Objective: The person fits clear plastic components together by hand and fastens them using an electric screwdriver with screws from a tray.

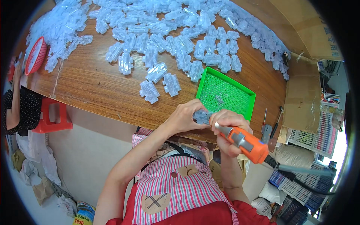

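Near the table's front edge my left hand (183, 118) is closed around a clear plastic housing (201, 116), thumb and fingers on its sides. My right hand (233, 123) grips an orange electric screwdriver (250, 145), held slanting with its front end toward the housing. The fingers hide the tip, so I cannot tell whether it touches the plastic. Just beyond my hands sits a green tray (201, 83) with a small heap of tiny metal screws (219, 100) in it. Several similar clear housings (171, 84) lie on the wooden table beyond my left hand.
Clear plastic parts (63, 30) are piled across the far side of the table (101, 86). Hand tools (266, 132) lie right of the tray, by a cardboard box (302, 105). The screwdriver's cable (300, 182) trails right. At left are another person's arm (14, 101), a red basket (36, 56) and a red stool (56, 116).
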